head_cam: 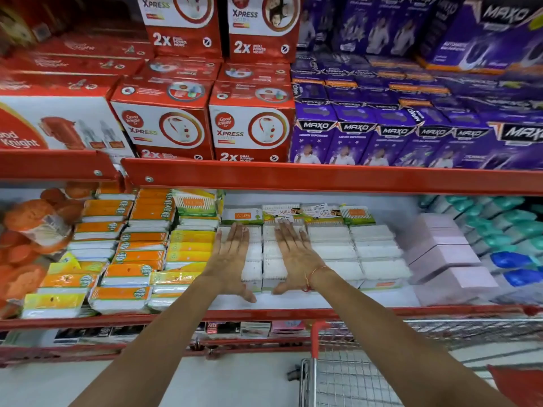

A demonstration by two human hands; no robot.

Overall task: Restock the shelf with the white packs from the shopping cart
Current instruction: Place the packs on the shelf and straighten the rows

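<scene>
Evidently the step in hand was squaring up the white packs (329,251) already laid on the middle shelf (293,301), not fetching more. Both hands lay flat and spread, palms down, gripping nothing: the left hand (232,257) rested on the leftmost column of packs, the right hand (296,254) on the column just beside it, with thumbs down near the front edge of the rows. The packs stood in four neat columns running back to a line of green-labelled boxes (296,214), between stacks of orange and yellow packets (129,254) on one side and pale pink boxes (449,254) on the other. To do this well, the press needed to be even and light, I judged, since the packs looked soft and would buckle or splay under a hard shove; sliding both columns back together would keep their fronts flush with the two columns to the right. Bare shelf showed in front of the rows, so there seemed room for another pack per column. The shopping cart (346,374) stood close below on the right, though whether any packs remained in it could not be told from this angle.
</scene>
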